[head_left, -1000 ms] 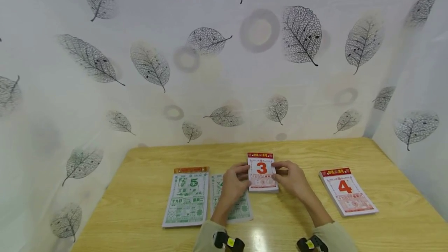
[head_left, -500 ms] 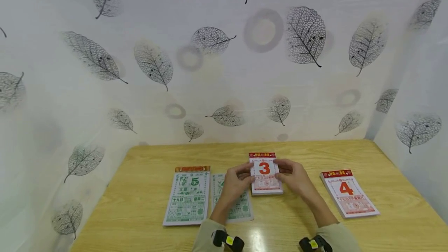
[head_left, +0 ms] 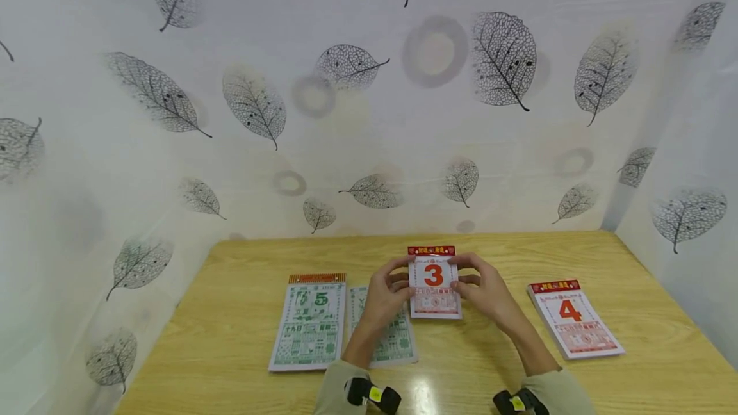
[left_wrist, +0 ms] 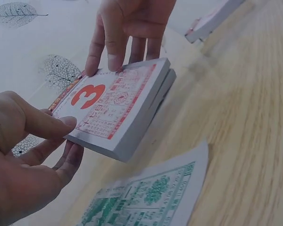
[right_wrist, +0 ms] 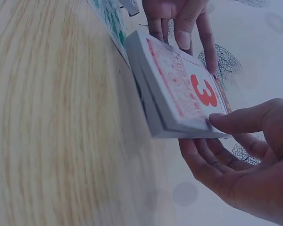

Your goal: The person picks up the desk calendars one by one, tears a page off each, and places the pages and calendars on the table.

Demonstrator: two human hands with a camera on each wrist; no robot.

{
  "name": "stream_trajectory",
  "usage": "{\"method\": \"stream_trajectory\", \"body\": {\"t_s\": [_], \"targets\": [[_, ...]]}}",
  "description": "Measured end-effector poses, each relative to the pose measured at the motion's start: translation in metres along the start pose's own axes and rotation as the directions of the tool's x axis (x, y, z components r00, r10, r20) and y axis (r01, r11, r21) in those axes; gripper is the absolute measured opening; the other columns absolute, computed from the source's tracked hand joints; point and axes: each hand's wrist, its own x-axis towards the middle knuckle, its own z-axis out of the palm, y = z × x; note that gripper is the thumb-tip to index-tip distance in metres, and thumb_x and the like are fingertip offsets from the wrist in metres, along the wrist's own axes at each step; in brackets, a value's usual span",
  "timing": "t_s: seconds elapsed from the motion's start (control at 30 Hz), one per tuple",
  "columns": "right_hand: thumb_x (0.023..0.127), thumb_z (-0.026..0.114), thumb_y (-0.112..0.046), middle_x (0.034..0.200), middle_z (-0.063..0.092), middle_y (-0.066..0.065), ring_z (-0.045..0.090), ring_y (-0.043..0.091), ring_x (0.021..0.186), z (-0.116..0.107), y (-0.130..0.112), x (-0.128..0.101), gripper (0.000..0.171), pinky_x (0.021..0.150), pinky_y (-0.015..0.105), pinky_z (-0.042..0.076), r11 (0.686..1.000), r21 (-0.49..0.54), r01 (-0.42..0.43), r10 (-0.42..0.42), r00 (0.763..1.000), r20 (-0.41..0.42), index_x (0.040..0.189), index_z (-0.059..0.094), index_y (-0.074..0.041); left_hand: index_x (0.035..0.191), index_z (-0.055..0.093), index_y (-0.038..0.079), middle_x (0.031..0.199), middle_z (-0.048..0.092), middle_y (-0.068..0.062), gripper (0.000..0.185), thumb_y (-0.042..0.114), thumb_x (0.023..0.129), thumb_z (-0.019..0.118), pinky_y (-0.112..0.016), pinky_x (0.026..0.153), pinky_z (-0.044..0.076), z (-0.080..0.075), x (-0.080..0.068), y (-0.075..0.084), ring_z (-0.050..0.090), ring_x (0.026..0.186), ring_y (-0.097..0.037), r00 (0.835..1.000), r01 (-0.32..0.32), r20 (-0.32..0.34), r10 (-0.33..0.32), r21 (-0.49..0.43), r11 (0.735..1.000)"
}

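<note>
Both hands hold a thick tear-off calendar (head_left: 435, 301) with a red 3 and a red header strip, in the middle of the head view. My left hand (head_left: 380, 300) grips its left edge, thumb on the top page and fingers beneath, as the left wrist view shows. On the opposite edge my right hand (head_left: 490, 292) grips likewise, its thumb on the page in the right wrist view. The block is tilted, and its page stack shows a gap along the near edge in the left wrist view. Partly under my left forearm lies a thin green-printed calendar sheet (head_left: 398, 340).
Left on the wooden table (head_left: 219, 338) lies a larger green calendar (head_left: 308, 325) marked 5. A red calendar (head_left: 576, 319) marked 4 lies at the right. Behind the table's far edge hangs a white leaf-patterned curtain (head_left: 380, 133).
Over the last half second the red 3 calendar has shifted slightly left and up in the head view, both hands moving with it. The other calendars lie as before.
</note>
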Motion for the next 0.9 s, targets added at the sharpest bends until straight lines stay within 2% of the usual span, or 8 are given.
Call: {"method": "stream_trajectory", "body": {"t_s": [0.2,0.37,0.47,0.63,0.9], "targets": [[0.092,0.064,0.011,0.131,0.055,0.027,0.063,0.042,0.109,-0.001,-0.006,0.000,0.039,0.077,0.032,0.062,1.000,0.010,0.017,-0.017,1.000,-0.011,0.129,0.058,0.004,0.141,0.060,0.008,0.137,0.055,-0.018,0.060,-0.020,0.088,0.061,-0.037,0.092,0.058,-0.004,0.000,0.006,0.062,0.114,-0.038,0.998,-0.054,0.032,0.054,-0.002,0.999],[0.092,0.064,0.012,0.129,0.056,0.028,0.063,0.042,0.107,-0.003,-0.010,-0.001,0.041,0.077,0.032,0.062,0.997,0.003,0.073,-0.073,0.997,0.007,0.131,0.057,0.003,0.145,0.057,0.014,0.138,0.054,-0.015,0.064,-0.015,0.088,0.065,-0.045,0.096,0.056,-0.007,0.000,0.012,0.061,0.114,-0.035,0.996,-0.076,0.056,0.075,0.022,0.997],[0.093,0.064,0.011,0.130,0.055,0.029,0.064,0.043,0.106,-0.003,-0.013,-0.001,0.045,0.076,0.032,0.062,0.994,0.002,0.110,-0.110,0.993,0.029,0.135,0.056,0.000,0.147,0.055,0.014,0.140,0.053,-0.014,0.065,-0.012,0.089,0.067,-0.043,0.096,0.056,-0.010,-0.001,0.015,0.060,0.114,-0.035,0.993,-0.083,0.083,0.080,0.030,0.996],[0.096,0.064,0.008,0.134,0.052,0.029,0.064,0.044,0.107,-0.003,-0.017,-0.003,0.049,0.075,0.034,0.063,0.990,0.019,0.138,-0.139,0.988,0.067,0.142,0.055,-0.004,0.149,0.053,0.016,0.143,0.053,-0.012,0.064,-0.007,0.091,0.068,-0.034,0.090,0.057,-0.014,-0.002,0.019,0.059,0.115,-0.034,0.991,-0.061,0.118,0.057,0.023,0.998],[0.098,0.065,0.002,0.138,0.054,0.029,0.064,0.043,0.108,-0.004,-0.024,-0.006,0.049,0.073,0.032,0.062,0.982,-0.032,0.186,-0.183,0.979,0.085,0.145,0.052,-0.005,0.149,0.054,0.016,0.140,0.056,-0.017,0.061,-0.007,0.094,0.066,-0.036,0.089,0.058,-0.017,-0.003,0.022,0.063,0.115,-0.032,0.985,0.001,0.171,0.019,-0.111,0.994]]}}
